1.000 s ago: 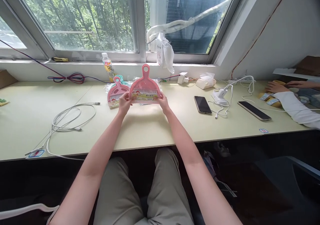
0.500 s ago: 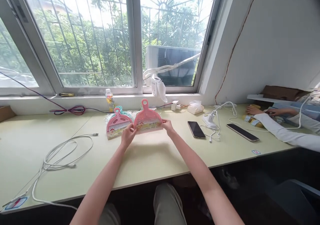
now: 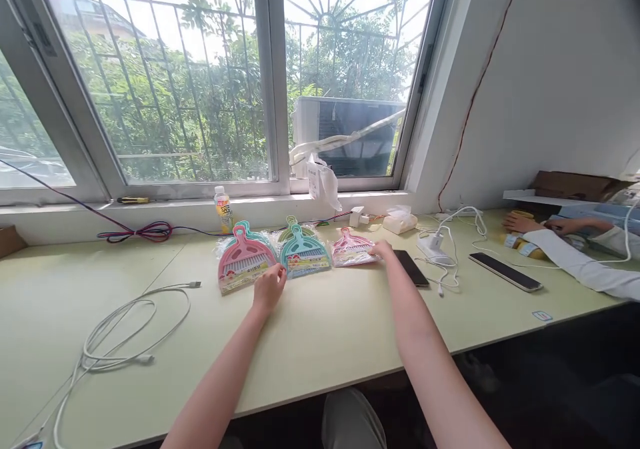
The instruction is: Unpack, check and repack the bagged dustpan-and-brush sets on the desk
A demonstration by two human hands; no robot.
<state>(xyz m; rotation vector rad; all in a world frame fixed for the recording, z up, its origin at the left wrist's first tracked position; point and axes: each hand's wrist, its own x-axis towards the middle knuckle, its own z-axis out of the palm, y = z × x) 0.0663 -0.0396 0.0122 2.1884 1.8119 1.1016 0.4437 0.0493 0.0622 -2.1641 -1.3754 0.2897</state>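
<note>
Three groups of packaged dustpan-and-brush sets lie in a row near the window. My right hand (image 3: 382, 250) grips the edge of a pink dustpan set (image 3: 350, 252) at the right end, its fingers partly out of sight. In the middle, a teal dustpan set (image 3: 303, 249) overlaps a green one (image 3: 291, 222) behind it. At the left, a pink dustpan set (image 3: 245, 260) rests over a teal one in clear wrapping. My left hand (image 3: 270, 286) is just in front of the left and middle sets, fingers curled together and nothing visible in them.
A drink bottle (image 3: 223, 210) stands by the sill. A phone (image 3: 411, 268) lies partly behind my right wrist, near a charger (image 3: 434, 246) and cables. A coiled white cable (image 3: 107, 342) lies left. Another person's sleeve (image 3: 575, 262) reaches in at right.
The pink set that both hands held has moved right, now in my right hand only. The teal and green sets in the middle have come into sight. My left hand has let go.
</note>
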